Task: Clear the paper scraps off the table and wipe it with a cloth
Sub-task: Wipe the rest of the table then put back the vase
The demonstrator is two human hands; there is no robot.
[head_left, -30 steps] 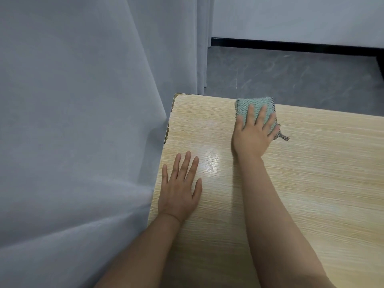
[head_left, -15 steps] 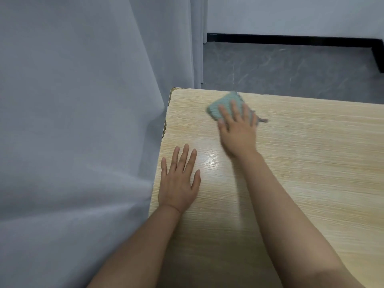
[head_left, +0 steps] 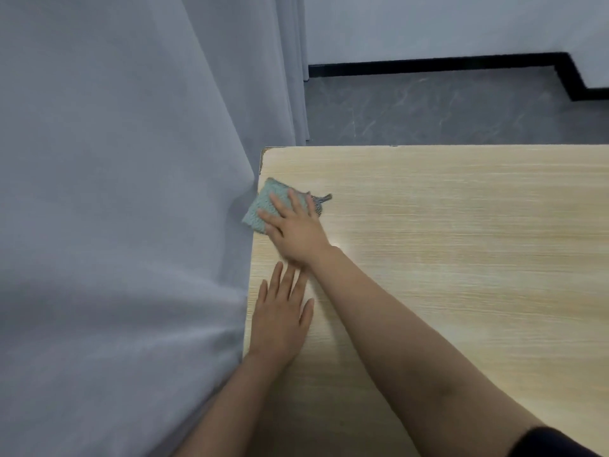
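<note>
The right hand [head_left: 298,230] lies flat on the cloth [head_left: 263,209], fingers straight and spread — a released grip that presses the fabric down rather than clasping it. The cloth is a folded, teal, nubbly square with a dark striped edge and a small tag poking out past the fingers on the far side. It sits at the counter's [head_left: 461,258] left edge, close to the far left corner, and its left corner hangs just past the edge against the grey curtain [head_left: 115,225]. The right forearm crosses the counter diagonally from the lower right, where a dark sleeve [head_left: 557,443] shows.

The left hand [head_left: 280,321] rests palm down on the pale wood-grain top just nearer than the right wrist, fingers straight and slightly fanned, grip released, holding nothing — its outer side lies along the counter's left edge. Beyond the counter lies a grey marbled floor [head_left: 445,110] with a black skirting [head_left: 428,64] below a white wall [head_left: 428,24].
</note>
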